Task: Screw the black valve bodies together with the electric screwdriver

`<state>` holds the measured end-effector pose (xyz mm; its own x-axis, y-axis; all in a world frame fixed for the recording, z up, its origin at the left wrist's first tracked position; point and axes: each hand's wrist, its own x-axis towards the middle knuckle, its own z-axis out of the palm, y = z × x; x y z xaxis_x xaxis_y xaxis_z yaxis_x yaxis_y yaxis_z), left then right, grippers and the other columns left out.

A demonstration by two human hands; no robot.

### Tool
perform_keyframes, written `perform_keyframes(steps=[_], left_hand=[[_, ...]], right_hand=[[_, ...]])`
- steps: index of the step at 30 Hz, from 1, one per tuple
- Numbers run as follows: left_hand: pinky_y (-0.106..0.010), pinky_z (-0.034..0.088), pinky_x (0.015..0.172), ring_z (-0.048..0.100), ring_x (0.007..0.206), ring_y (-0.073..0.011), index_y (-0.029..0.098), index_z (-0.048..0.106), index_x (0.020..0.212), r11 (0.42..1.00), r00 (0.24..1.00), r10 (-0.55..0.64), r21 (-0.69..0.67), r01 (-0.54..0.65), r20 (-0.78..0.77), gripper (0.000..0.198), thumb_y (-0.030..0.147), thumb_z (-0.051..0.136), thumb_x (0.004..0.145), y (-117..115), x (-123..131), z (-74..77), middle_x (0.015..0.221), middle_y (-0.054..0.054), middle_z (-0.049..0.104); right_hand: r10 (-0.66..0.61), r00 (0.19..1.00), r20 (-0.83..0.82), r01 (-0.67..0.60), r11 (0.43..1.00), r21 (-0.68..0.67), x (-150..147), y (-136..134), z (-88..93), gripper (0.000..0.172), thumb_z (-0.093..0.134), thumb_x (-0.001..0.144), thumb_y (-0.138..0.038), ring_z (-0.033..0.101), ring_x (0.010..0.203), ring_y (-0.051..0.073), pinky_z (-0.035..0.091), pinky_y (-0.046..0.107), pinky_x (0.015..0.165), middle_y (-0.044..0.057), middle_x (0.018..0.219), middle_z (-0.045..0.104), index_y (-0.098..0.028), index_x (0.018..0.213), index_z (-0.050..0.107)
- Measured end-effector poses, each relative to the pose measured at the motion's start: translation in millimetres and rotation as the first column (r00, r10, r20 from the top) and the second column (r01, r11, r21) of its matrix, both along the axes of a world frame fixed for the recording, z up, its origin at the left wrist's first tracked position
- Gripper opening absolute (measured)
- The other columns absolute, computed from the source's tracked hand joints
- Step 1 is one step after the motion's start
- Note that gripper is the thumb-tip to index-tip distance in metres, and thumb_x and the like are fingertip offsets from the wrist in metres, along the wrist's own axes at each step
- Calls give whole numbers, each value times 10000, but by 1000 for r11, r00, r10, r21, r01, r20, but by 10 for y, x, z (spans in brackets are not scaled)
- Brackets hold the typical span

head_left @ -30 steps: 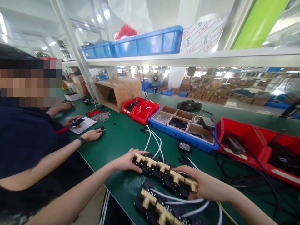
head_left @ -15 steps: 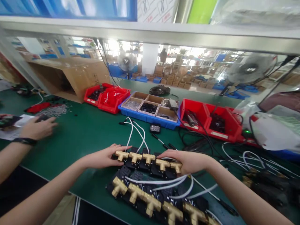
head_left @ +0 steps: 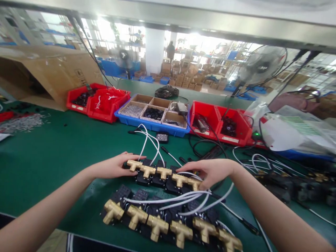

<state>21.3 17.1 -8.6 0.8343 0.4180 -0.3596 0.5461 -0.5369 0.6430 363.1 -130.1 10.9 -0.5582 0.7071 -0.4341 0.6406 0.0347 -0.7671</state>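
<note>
A row of several brass T-fittings on black valve bodies [head_left: 162, 174] lies on the green table [head_left: 52, 157]. My left hand [head_left: 115, 166] grips the row's left end, fingers curled over the first fitting. My right hand [head_left: 210, 171] grips the right end, fingers bent over the last fitting. A second, nearer row of brass fittings on black bodies [head_left: 168, 225] lies in front of it, with white wires [head_left: 183, 201] running across between the two rows.
Behind the hands stand a blue divided parts tray [head_left: 154, 115], red bins [head_left: 97, 101] on the left and red bins [head_left: 217, 122] on the right. A cardboard box [head_left: 55, 73] is far left. Black cables, a white plastic bag [head_left: 294, 134] and more valves lie at right.
The view has swung right and down; the co-worker on the left is out of sight. Both hands stay on the ends of the far row, which now sits a little farther from the near row.
</note>
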Motion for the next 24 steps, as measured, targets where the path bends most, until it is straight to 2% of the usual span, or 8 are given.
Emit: perform_keyframes(steps=[6, 8, 11, 13, 16, 19, 21, 24], left_hand=[[-422, 379, 1034, 520, 1090, -292, 315, 436, 1451, 997, 998, 57, 43, -57, 3, 675, 576, 572, 844, -88, 22, -119, 1092, -41, 651], [-427, 371, 1061, 500, 1160, -309, 329, 428, 1454, 995, 996, 90, 46, -91, 23, 702, 594, 593, 826, -102, -18, -184, 1207, -44, 634], [-372, 424, 1039, 466, 1272, -319, 362, 406, 1460, 988, 987, 150, -28, -149, 49, 771, 620, 645, 774, -63, -156, -209, 1443, -13, 507], [-344, 501, 935, 482, 1272, -328, 376, 441, 1431, 975, 974, 221, -22, -220, 51, 775, 651, 654, 738, -22, -265, -144, 1475, 13, 478], [-407, 505, 900, 558, 1138, -343, 370, 631, 1212, 925, 952, 288, 228, -305, 108, 583, 679, 635, 717, -69, -309, 46, 1254, 12, 639], [-423, 471, 910, 590, 1005, -315, 359, 702, 881, 877, 945, 204, 382, -293, 256, 364, 679, 570, 767, -371, -78, 234, 991, 12, 692], [-403, 490, 839, 604, 949, -301, 349, 705, 814, 944, 960, 122, 269, -190, 250, 376, 696, 570, 758, -678, 205, 301, 970, -7, 695], [-410, 469, 887, 614, 998, -303, 344, 705, 1033, 995, 989, 39, 88, -52, 145, 408, 633, 623, 756, -1098, 677, 311, 1077, -30, 706]], right_hand=[[-253, 966, 48, 238, 949, 207, -3, -316, 125, 414, 680, 800, -302, 542, 1211, 217, 413, 359, 1084, 48, 1307, 581, -229, 1207, 660], [-460, 887, 50, 411, 833, 370, -21, -504, 116, 351, 629, 838, -316, 563, 1162, 212, 456, 368, 1029, 57, 1252, 599, -227, 1177, 648], [-749, 662, -8, 604, 528, 597, -53, -860, 82, 258, 582, 864, -346, 614, 932, 199, 534, 330, 765, 73, 1068, 626, -217, 1082, 632], [-804, 594, -26, 619, 437, 653, -92, -1101, 68, 223, 582, 879, -390, 602, 823, 191, 523, 325, 702, 75, 979, 625, -217, 1011, 631], [-735, 677, 25, 580, 555, 596, -183, -1351, 48, 166, 564, 905, -343, 602, 907, 197, 528, 337, 799, 66, 1017, 635, -240, 1014, 634], [-628, 773, 96, 495, 690, 529, -272, -1393, -11, 304, 569, 852, -158, 547, 1089, 215, 484, 387, 951, 53, 1154, 611, -254, 1139, 596], [-601, 784, 155, 443, 717, 539, -308, -1339, -57, 336, 546, 824, -69, 532, 1061, 230, 465, 416, 927, 60, 1107, 619, -230, 1114, 599], [-609, 756, 239, 377, 704, 602, -330, -1251, -74, 234, 505, 852, -37, 522, 899, 230, 432, 402, 802, 55, 900, 619, -206, 953, 632]])
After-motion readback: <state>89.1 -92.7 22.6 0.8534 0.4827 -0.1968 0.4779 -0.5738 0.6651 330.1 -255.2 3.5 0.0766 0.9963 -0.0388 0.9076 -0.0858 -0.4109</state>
